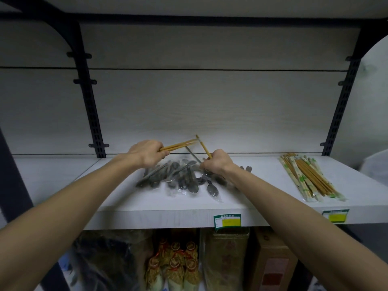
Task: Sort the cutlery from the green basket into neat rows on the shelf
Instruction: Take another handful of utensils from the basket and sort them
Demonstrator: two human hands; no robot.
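The left hand (144, 153) held wooden chopsticks (178, 144). The right hand (217, 162) held one chopstick (203, 147). Wrapped spoons (180, 177) lay under both hands on the shelf (117, 198). Crossed sticks might bump and slip out.

Bare shelf (52, 177) left of spoon pile (180, 177); chopstick packs (308, 177) right.

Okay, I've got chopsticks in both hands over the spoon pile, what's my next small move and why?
Probably carry the chopsticks in your left hand and right hand over to the chopstick row at the shelf's right end, laid parallel. The wrapped spoons beneath are a separate, still jumbled pile.
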